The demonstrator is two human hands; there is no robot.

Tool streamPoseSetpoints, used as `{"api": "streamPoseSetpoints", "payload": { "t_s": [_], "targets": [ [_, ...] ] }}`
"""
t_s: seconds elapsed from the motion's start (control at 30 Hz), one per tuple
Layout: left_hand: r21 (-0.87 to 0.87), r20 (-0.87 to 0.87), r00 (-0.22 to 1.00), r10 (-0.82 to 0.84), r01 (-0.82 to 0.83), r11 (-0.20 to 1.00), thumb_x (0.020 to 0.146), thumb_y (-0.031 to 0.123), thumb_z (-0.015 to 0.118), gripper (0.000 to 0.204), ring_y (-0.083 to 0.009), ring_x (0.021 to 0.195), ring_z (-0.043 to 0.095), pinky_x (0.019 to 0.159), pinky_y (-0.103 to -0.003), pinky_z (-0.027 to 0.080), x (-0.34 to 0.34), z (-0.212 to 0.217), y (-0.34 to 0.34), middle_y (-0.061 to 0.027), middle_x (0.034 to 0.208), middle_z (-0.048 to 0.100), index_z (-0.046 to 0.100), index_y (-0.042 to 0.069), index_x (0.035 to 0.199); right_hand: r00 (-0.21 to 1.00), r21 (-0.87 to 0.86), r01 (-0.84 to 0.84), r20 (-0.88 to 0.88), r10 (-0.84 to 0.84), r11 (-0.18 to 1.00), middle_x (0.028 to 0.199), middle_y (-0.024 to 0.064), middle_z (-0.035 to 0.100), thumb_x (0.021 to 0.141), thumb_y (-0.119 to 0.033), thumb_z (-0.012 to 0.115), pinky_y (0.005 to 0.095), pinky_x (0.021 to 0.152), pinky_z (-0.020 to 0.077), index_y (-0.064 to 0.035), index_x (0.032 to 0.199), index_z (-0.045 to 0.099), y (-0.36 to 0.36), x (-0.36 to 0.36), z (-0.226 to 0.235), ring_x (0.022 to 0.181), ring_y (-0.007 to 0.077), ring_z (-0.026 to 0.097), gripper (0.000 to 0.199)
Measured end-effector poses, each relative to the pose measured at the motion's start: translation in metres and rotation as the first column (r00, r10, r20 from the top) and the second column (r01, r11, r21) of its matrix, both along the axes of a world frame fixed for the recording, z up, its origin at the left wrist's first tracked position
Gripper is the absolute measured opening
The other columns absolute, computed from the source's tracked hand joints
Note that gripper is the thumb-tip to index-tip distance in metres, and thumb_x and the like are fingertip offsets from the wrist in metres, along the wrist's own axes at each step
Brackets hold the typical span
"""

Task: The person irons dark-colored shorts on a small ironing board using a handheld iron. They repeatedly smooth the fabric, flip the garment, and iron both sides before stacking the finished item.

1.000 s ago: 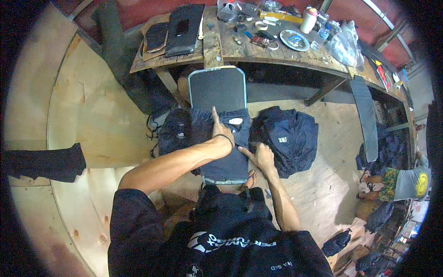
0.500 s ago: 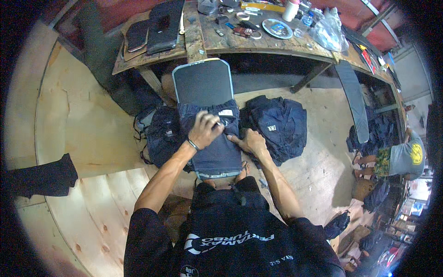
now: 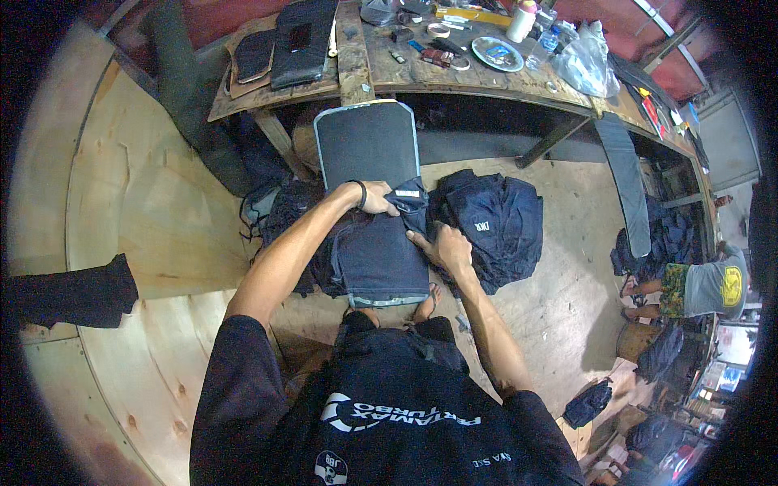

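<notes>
A dark padded board [image 3: 365, 138] with a pale rim sticks out from the table toward me. A dark denim-like garment [image 3: 381, 255] is drawn over its near part. My left hand [image 3: 378, 198] is closed on the garment's upper part, which is bunched up beside a small white label. Part of that hand's grip is hidden by cloth. At the garment's right edge, my right hand [image 3: 448, 249] has its thumb on the cloth and its fingers curled at the side.
A heap of dark garments [image 3: 490, 231] lies right of the board, and another dark pile [image 3: 284, 215] lies left. The wooden table [image 3: 478, 87] carries a plate [image 3: 498, 54], a plastic bag [image 3: 583, 65] and tools. A narrow board [image 3: 624, 182] juts out at right, near another person [image 3: 705, 290].
My left hand has moved up and turned, gripping the garment's top and folding it toward the right. My right hand stays at the garment's right edge.
</notes>
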State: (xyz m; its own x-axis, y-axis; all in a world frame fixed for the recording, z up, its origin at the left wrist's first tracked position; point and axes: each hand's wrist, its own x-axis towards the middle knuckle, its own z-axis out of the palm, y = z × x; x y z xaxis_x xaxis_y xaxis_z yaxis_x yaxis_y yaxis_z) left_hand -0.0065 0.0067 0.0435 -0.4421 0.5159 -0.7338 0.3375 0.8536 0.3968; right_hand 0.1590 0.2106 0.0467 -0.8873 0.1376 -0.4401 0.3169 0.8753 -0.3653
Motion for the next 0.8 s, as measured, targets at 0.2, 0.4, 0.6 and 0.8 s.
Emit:
{"api": "streamPoseSetpoints", "payload": {
  "t_s": [0.2,0.4,0.6,0.8],
  "targets": [
    [0.239,-0.655,0.738,0.163,-0.002,0.971,0.081,0.027,0.083,0.049,-0.0380,0.102,0.072,0.090,-0.049,0.059,0.062,-0.015,0.000,-0.0175,0.114,0.074,0.070,0.011,0.126,0.858,-0.091,0.173,-0.474,-0.195,0.981,0.104,0.0221,0.066,0.091,-0.058,0.072,0.0577,0.081,0.0549,0.0012,0.119,0.065,-0.032,0.030,0.016,0.096,0.0441,0.069,0.066],
    [0.356,-0.704,0.468,0.534,-0.419,0.836,0.083,0.051,0.079,0.110,-0.0400,0.162,0.007,0.116,-0.083,0.003,0.114,-0.027,0.004,-0.0207,0.175,0.013,0.018,0.021,0.170,0.795,0.089,-0.365,-0.488,0.360,0.927,0.124,0.0241,0.055,0.087,-0.032,0.077,0.0539,0.094,0.0430,0.0014,0.134,0.053,-0.073,0.076,-0.004,0.114,0.0414,0.052,0.062],
    [0.501,-0.699,0.488,0.523,-0.188,0.845,0.057,0.081,0.081,0.144,-0.0409,0.162,0.006,0.121,-0.077,-0.001,0.053,-0.052,-0.038,-0.0220,0.175,0.010,0.015,0.021,0.170,0.632,-0.070,-0.655,-0.597,0.494,0.752,0.123,0.0196,0.060,0.086,-0.027,0.081,0.0481,0.096,0.0488,0.0006,0.138,0.056,-0.068,0.045,-0.040,0.109,0.0387,0.055,0.064],
    [0.454,-0.692,0.566,0.448,-0.140,0.880,0.053,0.084,0.080,0.139,-0.0423,0.162,0.005,0.117,-0.083,0.000,0.033,-0.056,-0.043,-0.0197,0.175,0.010,0.026,0.027,0.168,0.702,-0.098,-0.603,-0.538,0.467,0.792,0.121,0.0207,0.060,0.085,-0.026,0.083,0.0494,0.098,0.0483,0.0016,0.134,0.061,-0.088,0.003,-0.028,0.108,0.0407,0.055,0.060]
  ]
}}
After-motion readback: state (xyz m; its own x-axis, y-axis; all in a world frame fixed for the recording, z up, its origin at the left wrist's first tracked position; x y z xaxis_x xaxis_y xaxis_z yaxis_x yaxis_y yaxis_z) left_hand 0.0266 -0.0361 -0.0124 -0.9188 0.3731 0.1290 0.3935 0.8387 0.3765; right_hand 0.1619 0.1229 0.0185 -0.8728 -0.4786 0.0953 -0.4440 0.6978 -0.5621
